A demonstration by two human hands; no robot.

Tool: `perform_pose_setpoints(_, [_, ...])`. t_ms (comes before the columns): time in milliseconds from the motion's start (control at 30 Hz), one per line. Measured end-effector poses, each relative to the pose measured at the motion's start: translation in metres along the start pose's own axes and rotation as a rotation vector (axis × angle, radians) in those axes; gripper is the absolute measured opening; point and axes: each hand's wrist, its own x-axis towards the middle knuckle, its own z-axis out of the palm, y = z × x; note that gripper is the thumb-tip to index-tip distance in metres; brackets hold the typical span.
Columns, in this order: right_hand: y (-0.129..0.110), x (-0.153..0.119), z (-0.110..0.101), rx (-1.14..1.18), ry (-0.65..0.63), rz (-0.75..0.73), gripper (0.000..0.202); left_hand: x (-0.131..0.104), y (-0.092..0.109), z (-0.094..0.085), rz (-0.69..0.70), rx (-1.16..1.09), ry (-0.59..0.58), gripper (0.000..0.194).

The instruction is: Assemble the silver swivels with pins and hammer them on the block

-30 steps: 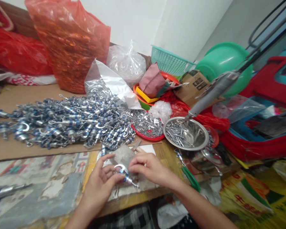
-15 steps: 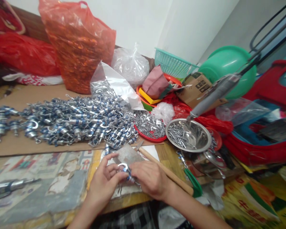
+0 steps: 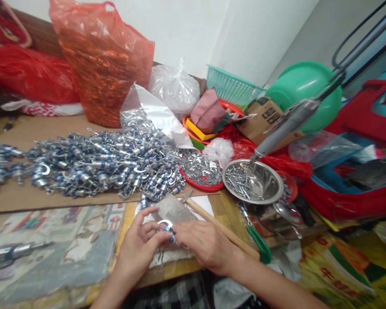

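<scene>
Between my two hands, above a grey metal block [image 3: 171, 209], is a small blue-and-silver metal fitting with a curved hook [image 3: 169, 230]. My left hand [image 3: 145, 240] pinches it between thumb and fingers, near the hook. My right hand [image 3: 209, 244] is closed around its other end, and the fingers hide most of that part. Behind the block lies a large pile of similar fittings [image 3: 106, 165] on a sheet of cardboard [image 3: 64, 206]. A hammer [image 3: 220, 227] with a wooden handle rests beside my right hand, its handle partly under the forearm.
A red tray [image 3: 209, 187] of small metal pieces and a steel bowl [image 3: 273, 189] holding pins stand beyond my right hand. On the left lies a power-driver-like tool [image 3: 16, 253]. At the back are an orange bag [image 3: 106, 73] and a green basin [image 3: 312, 86].
My right hand's fingers have shifted slightly and cover more of the fitting's lower end. My left hand keeps its pinch. The whole view has moved a little.
</scene>
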Motion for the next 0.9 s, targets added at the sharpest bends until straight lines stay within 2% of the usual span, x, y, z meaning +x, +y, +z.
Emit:
perform_pose_setpoints(33, [0.004,-0.006,0.001,-0.002,0.067,0.092,0.03,0.0,0.0,0.0,-0.003,-0.001,0.001,0.057])
perform_pose_setpoints(100, [0.016,-0.019,0.004,-0.11,0.16,0.4,0.032,0.001,-0.001,0.0,-0.004,0.003,0.015,0.058])
perform_pose_setpoints(167, [0.028,-0.032,0.006,-0.214,0.068,0.708,0.031,0.002,-0.002,-0.001,0.0,0.01,0.037,0.059])
perform_pose_setpoints(200, [0.034,-0.037,0.007,-0.211,-0.027,0.804,0.029,0.002,-0.002,-0.001,0.003,0.014,0.041,0.059])
perform_pose_setpoints(267, [0.039,-0.045,0.005,-0.116,-0.158,0.881,0.019,0.002,-0.002,-0.001,0.007,0.018,0.043,0.059])
perform_pose_setpoints(333, [0.037,-0.046,-0.002,-0.033,-0.099,0.893,0.013,0.001,-0.002,-0.001,0.002,0.016,0.036,0.059])
perform_pose_setpoints(400, [0.026,-0.043,-0.015,-0.002,0.048,0.836,0.017,0.001,-0.002,0.0,-0.006,0.011,0.044,0.06])
perform_pose_setpoints(500, [0.002,-0.039,-0.034,-0.004,0.252,0.605,0.036,0.001,-0.001,0.0,-0.004,0.016,0.057,0.061])
perform_pose_setpoints(533, [-0.006,-0.039,-0.038,-0.021,0.282,0.523,0.043,0.001,-0.001,0.001,0.0,0.02,0.06,0.062])
perform_pose_setpoints(600, [-0.018,-0.042,-0.039,-0.062,0.215,0.425,0.052,0.001,0.0,0.001,0.01,0.029,0.065,0.063])
perform_pose_setpoints(700, [-0.027,-0.049,-0.032,-0.091,0.009,0.456,0.051,0.001,0.0,0.001,0.015,0.04,0.074,0.064])
perform_pose_setpoints(733, [-0.028,-0.051,-0.03,-0.09,0.005,0.475,0.051,0.001,0.0,0.001,0.015,0.042,0.074,0.064])
perform_pose_setpoints(833, [-0.03,-0.051,-0.025,-0.082,0.158,0.453,0.053,0.002,-0.001,0.001,0.018,0.039,0.071,0.064])
perform_pose_setpoints(900, [-0.03,-0.048,-0.023,-0.066,0.141,0.425,0.054,0.003,-0.001,0.001,0.014,0.039,0.064,0.065])
